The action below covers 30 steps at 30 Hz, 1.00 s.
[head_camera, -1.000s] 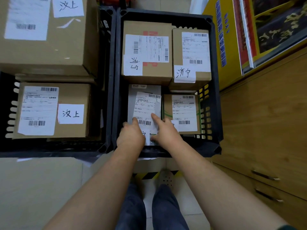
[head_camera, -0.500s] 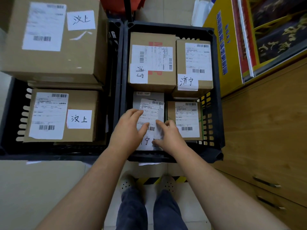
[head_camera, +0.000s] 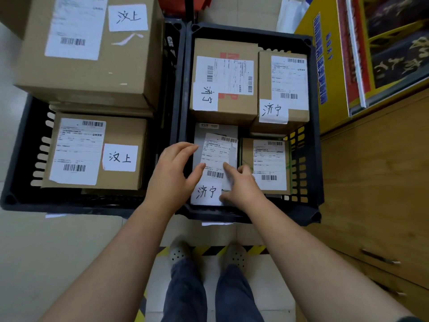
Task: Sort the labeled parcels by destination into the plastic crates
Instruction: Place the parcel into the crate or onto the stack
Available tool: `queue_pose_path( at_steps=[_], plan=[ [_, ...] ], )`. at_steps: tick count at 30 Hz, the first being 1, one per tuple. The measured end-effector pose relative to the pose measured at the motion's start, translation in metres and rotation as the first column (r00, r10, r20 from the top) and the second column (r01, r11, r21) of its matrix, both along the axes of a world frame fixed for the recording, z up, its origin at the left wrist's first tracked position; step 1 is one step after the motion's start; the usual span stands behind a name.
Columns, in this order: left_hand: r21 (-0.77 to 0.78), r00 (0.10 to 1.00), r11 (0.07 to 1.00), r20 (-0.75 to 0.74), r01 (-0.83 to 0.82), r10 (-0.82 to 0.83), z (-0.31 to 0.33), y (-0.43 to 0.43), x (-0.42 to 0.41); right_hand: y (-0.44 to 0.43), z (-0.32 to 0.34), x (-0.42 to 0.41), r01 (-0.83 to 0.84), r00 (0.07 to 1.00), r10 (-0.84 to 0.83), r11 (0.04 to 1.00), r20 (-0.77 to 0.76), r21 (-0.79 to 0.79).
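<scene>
Here, in the head view, the flat white mailer lies in the right crate at its 7 o'clock corner. A small carton sits just beside it at 4 o'clock, with a large carton at 11 and a narrower carton at 1. The mailer's handwritten destination tag reads the same as theirs, so the crate looks right. The left crate, at 9 o'clock of this one, carries boxes with another name.

The left hand is loosely spread, thumb on the mailer's label. The right hand presses a straight forefinger on that label, thumb by the tag. Neither grips anything.

The step seems to be seating the mailer flat. Press evenly near both long edges, keep the tag face-up and readable, and avoid creasing the wrinkled label.
</scene>
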<state>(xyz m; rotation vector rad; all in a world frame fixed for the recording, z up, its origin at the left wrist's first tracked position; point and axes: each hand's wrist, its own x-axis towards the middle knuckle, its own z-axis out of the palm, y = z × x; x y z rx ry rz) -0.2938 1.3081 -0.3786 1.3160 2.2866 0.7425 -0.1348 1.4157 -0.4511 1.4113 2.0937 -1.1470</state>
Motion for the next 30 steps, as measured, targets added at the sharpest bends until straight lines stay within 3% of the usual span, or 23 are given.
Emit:
queue_pose_path(
  at_steps=[7, 19, 25, 30],
  plan=[
    [-0.004, 1.0, 1.0, -0.019, -0.004, 0.004, 0.01, -0.004, 0.0, -0.002, 0.005, -0.004, 0.007, 1.0, -0.007, 1.0, 0.028, 0.002],
    [-0.059, 0.999, 0.998, -0.013, -0.03, 0.029, 0.029, -0.022, 0.015, 0.0, 0.023, 0.006, -0.133, 0.988, 0.131, 0.991, 0.077, 0.027],
    [-0.052, 0.999, 0.998, -0.029, 0.035, -0.036, 0.078, -0.023, 0.027, 0.019, 0.111, 0.05, -0.115, 0.979, 0.144, 0.974, -0.143, 0.194],
    [-0.081, 0.989, 0.988, -0.056, 0.129, -0.134, 0.159, -0.021, 0.04, 0.021, 0.213, 0.07, -0.145, 0.951, 0.219, 0.939, -0.217, 0.311]
  ],
)
